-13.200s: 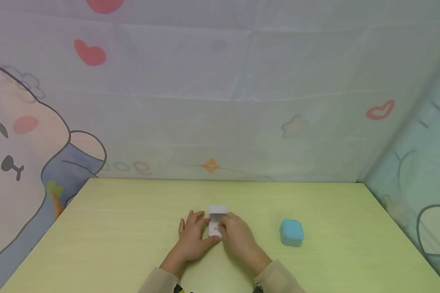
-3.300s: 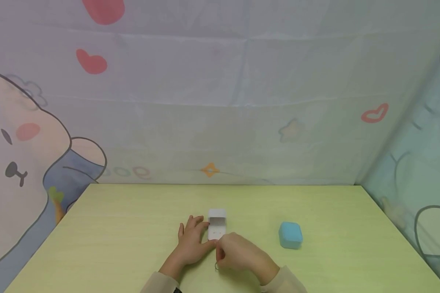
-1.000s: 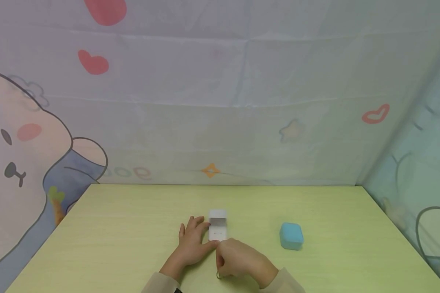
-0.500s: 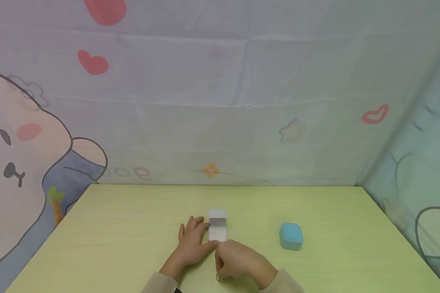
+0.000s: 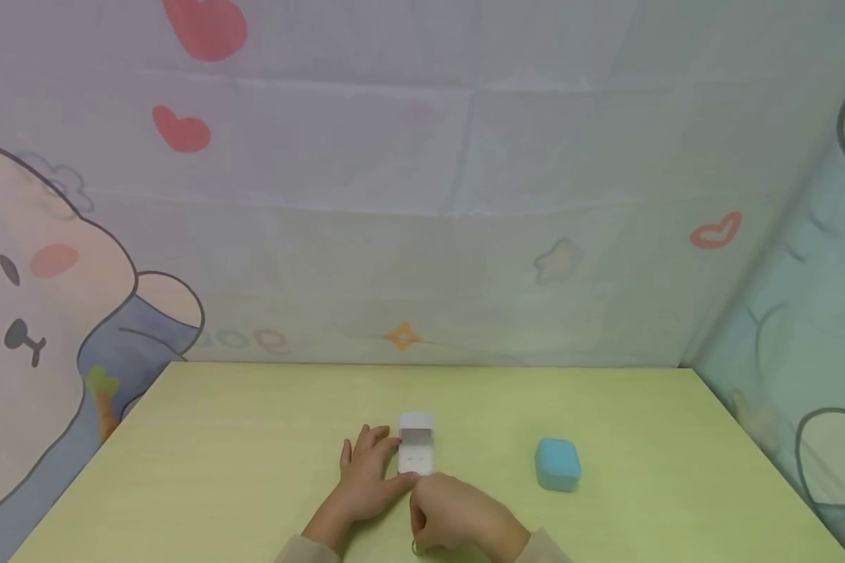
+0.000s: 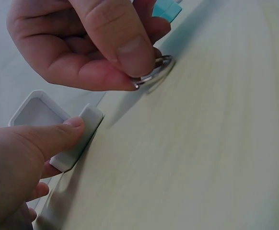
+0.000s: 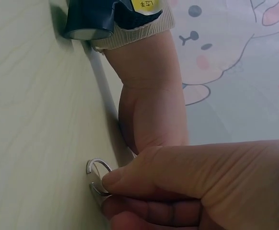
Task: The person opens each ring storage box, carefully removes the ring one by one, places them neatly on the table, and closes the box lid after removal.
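My right hand (image 5: 461, 512) pinches a thin silver ring (image 7: 96, 160) between thumb and forefinger, close over the table in front of the white box. A gap shows in the ring's band in the right wrist view. The small white ring box (image 5: 416, 463) stands with its lid raised at the far side, and two short slits show in its insert. My left hand (image 5: 366, 481) holds this box, thumb (image 6: 60, 136) on its near edge and a finger at its left side. In the left wrist view the ring (image 6: 158, 74) sticks out past my right fingertips.
To the right on the pale yellow-green table (image 5: 253, 422) sits a light blue rounded box (image 5: 558, 464). A printed cloth (image 5: 422, 180) with hearts and a cartoon bear hangs behind the table's far edge.
Earlier my right fingers were inside the white box. Since then they have come toward me with the ring pinched in them. The left hand has kept its hold on the box.
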A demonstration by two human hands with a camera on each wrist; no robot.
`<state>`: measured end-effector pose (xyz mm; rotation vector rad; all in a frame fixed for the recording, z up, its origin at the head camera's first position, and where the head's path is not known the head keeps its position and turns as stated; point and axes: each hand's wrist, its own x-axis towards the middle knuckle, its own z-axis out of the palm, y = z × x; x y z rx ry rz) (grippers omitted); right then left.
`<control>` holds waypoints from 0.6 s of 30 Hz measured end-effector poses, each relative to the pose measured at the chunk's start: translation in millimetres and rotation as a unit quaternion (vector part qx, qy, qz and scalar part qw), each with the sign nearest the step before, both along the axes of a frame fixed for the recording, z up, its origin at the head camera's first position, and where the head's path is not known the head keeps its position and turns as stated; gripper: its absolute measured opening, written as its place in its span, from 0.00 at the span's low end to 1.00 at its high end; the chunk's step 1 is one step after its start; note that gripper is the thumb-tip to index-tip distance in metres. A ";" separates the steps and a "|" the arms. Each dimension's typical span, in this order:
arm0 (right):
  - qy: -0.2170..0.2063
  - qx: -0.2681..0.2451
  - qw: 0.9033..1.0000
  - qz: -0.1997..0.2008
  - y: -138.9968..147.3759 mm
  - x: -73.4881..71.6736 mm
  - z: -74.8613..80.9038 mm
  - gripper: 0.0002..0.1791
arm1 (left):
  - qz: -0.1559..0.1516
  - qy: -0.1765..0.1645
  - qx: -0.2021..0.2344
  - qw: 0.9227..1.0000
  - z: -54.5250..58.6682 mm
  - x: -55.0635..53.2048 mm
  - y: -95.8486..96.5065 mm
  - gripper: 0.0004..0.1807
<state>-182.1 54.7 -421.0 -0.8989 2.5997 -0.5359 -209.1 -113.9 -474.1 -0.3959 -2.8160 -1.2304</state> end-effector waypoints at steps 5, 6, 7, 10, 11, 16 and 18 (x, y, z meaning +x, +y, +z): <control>0.002 0.002 1.000 0.001 -0.3 0.8 -0.3 0.11 | 0.000 -0.001 0.001 1.000 -0.1 0.9 -0.1 0.33; 0.003 0.003 1.000 0.002 -0.4 0.8 -0.3 0.11 | 0.000 -0.001 0.001 1.000 -0.2 0.9 -0.1 0.33; 0.004 0.003 1.000 0.003 -0.4 0.8 -0.3 0.11 | 0.000 -0.002 0.001 1.000 -0.3 0.8 -0.2 0.33; 0.008 0.002 1.000 0.005 -0.4 1.0 -0.2 0.11 | -0.002 -0.002 0.002 1.000 -0.7 0.4 -0.2 0.33; 0.011 0.003 1.000 0.005 -0.4 1.1 0.0 0.11 | -0.002 -0.002 0.002 1.000 -0.8 0.1 -0.2 0.33; 0.012 0.005 1.000 0.003 -0.9 1.8 0.8 0.11 | -0.001 -0.004 0.002 1.000 -2.2 -1.6 0.0 0.33; 0.010 0.007 1.000 0.001 -1.2 2.0 0.9 0.11 | -0.001 -0.004 0.002 1.000 -2.8 -1.9 -0.1 0.33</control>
